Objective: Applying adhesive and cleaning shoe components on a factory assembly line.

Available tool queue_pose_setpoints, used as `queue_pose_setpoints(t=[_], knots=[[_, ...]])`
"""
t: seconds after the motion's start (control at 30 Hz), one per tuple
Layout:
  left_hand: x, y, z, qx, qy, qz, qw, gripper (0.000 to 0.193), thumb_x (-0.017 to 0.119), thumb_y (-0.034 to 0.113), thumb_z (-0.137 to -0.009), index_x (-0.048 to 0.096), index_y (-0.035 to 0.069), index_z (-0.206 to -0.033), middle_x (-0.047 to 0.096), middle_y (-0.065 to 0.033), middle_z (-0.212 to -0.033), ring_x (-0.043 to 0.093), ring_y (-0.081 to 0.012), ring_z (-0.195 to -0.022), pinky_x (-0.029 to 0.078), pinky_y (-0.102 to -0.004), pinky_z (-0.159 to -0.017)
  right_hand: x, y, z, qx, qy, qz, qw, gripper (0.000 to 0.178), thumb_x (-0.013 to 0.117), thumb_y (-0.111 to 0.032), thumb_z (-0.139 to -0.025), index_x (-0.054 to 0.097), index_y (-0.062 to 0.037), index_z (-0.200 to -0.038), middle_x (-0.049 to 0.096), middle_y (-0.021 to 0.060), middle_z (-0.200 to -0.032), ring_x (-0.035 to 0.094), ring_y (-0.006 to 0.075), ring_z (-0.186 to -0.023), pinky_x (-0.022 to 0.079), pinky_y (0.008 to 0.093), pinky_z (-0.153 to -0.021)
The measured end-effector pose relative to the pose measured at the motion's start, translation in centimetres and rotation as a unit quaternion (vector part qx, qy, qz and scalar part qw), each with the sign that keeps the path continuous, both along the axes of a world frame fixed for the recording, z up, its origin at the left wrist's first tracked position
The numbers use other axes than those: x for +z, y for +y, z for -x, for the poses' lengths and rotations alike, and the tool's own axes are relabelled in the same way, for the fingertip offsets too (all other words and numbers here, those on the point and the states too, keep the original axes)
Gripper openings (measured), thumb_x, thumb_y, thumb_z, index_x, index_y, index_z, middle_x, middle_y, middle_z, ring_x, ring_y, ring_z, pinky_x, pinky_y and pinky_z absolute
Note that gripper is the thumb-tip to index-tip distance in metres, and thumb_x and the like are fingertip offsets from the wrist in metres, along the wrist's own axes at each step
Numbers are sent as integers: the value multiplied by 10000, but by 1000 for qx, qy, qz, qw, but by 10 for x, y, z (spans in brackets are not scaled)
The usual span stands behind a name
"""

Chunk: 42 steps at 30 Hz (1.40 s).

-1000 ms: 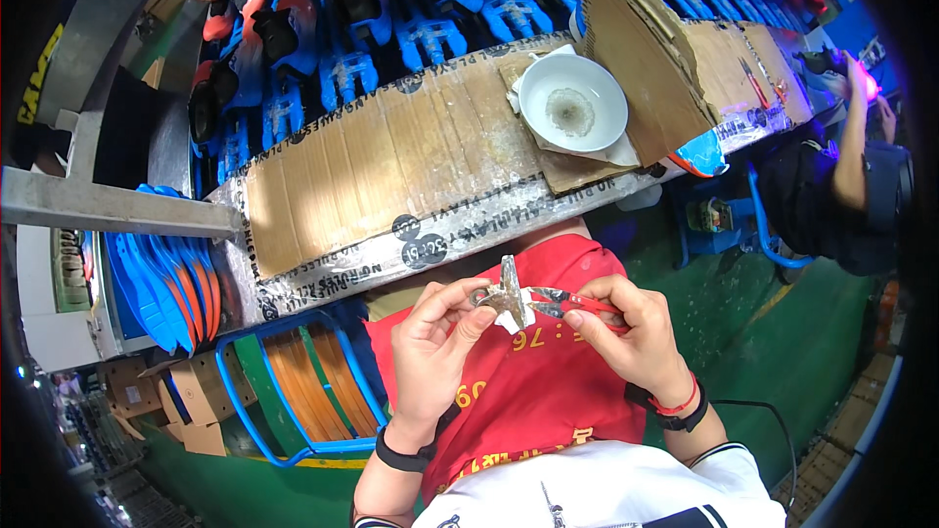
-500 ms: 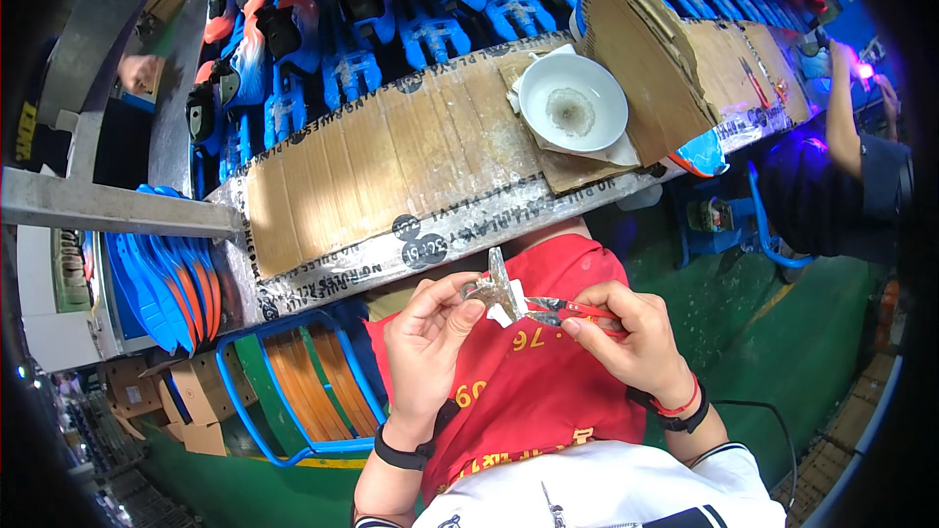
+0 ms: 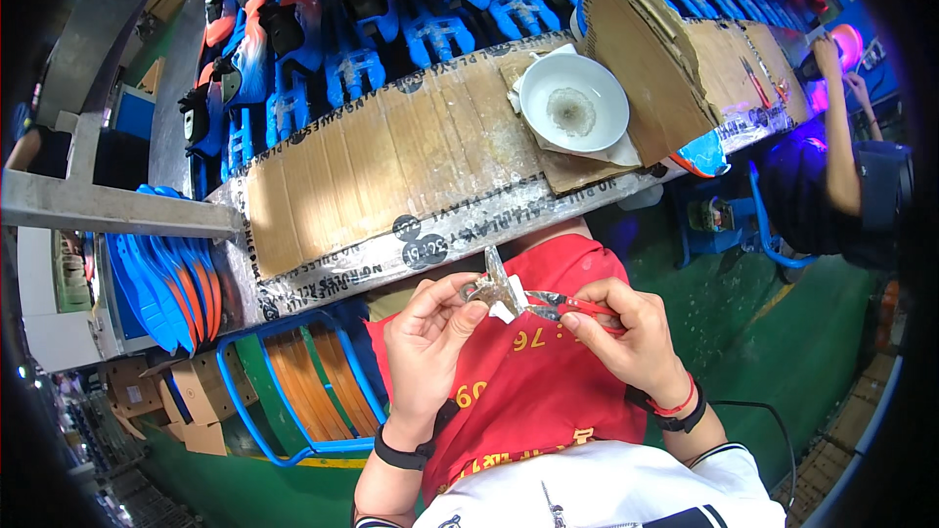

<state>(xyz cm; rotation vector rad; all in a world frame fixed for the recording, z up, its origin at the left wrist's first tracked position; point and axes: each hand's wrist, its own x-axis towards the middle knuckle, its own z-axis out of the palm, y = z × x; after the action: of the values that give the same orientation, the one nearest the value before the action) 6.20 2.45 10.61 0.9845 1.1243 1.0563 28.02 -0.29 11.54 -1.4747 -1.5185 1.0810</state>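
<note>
In the head view, nearer the person than the round white bowl (image 3: 607, 93) and left of it, the grip of the left hand (image 3: 426, 340) pinched a small, irregular greyish-brown piece with white edges (image 3: 497, 283). The grip of the right hand (image 3: 634, 334) closed around red-handled metal pliers (image 3: 579, 306), tips against it.

White bowl (image 3: 577, 76) beside upright cardboard flap (image 3: 648, 68), blue-framed seat (image 3: 305, 386)

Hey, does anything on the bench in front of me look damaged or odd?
The cardboard flap standing beside the white bowl has a ragged, frayed edge, so it looks torn. The bowl also has a greyish patch at its bottom, perhaps residue.
</note>
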Motion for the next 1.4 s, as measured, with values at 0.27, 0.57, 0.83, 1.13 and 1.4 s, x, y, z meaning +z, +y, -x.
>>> queue_pose_setpoints(t=[0.27,0.57,0.83,1.13,1.4], knots=[[-6,-4,-4,9,-27,48,998,300,692,-1,-885,639,-26,-1179,578,-2,-968,589,-74,-922,486,-219,-844,-2,-1,1,-34,1,-21,999,155,731,-66,-845,624,12,-925,652,58,-651,591,89,-533,428,235,-491],[-7,-5,-1,48,-79,54,994,325,681,37,-905,607,-26,-1215,649,-58,-1094,600,-98,-990,482,-235,-894,-4,-4,4,-33,-34,-71,996,170,756,-80,-822,629,-8,-910,629,62,-637,593,133,-511,434,254,-484],[-9,-7,-4,51,-105,75,990,351,682,69,-907,594,-17,-1236,666,-65,-1106,615,-106,-944,495,-235,-831,-4,-3,8,-42,-75,-104,991,200,776,-98,-805,630,-12,-911,614,67,-643,589,168,-499,440,279,-474],[-15,-8,-8,58,-152,95,982,356,685,89,-906,592,-1,-1238,674,-67,-1091,629,-127,-944,508,-266,-856,-4,-4,8,-77,-39,-91,992,224,764,-70,-822,604,0,-962,665,75,-692,633,132,-557,462,246,-496],[-15,-10,-6,71,-173,98,977,354,672,35,-903,576,-21,-1240,654,-88,-1127,615,-140,-1012,500,-272,-909,-3,-6,8,-48,-78,-101,991,229,782,-80,-802,614,-1,-937,651,86,-731,604,166,-529,454,276,-487]])
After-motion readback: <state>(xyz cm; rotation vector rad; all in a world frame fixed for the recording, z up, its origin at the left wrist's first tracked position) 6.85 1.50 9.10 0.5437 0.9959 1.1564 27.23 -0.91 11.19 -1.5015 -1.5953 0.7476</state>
